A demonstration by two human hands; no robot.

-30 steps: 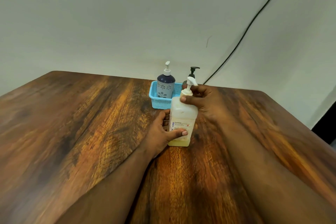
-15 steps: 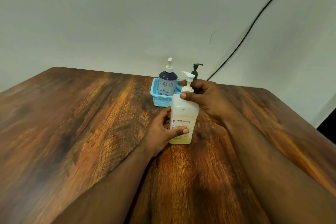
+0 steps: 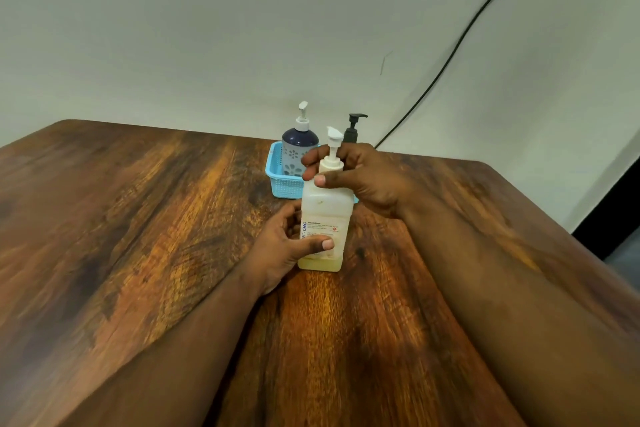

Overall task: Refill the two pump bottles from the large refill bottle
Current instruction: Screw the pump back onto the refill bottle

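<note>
A large translucent refill bottle (image 3: 325,215) with a white pump top stands upright on the wooden table (image 3: 138,236), a little yellowish liquid at its bottom. My left hand (image 3: 284,246) grips its lower body, thumb across the label. My right hand (image 3: 360,177) is closed around its neck collar just under the pump head. Behind it a blue basket (image 3: 277,180) holds a dark blue flowered pump bottle (image 3: 298,149) and a second bottle with a black pump (image 3: 353,130), its body hidden by my right hand.
The basket sits near the table's far edge against a pale wall. A black cable (image 3: 450,55) runs diagonally down the wall to behind the table. The table's right edge (image 3: 554,225) drops off toward a dark floor area.
My right hand has turned around the bottle's neck, and the pump head has risen a little above the collar. The left hand keeps its grip on the bottle's body.
</note>
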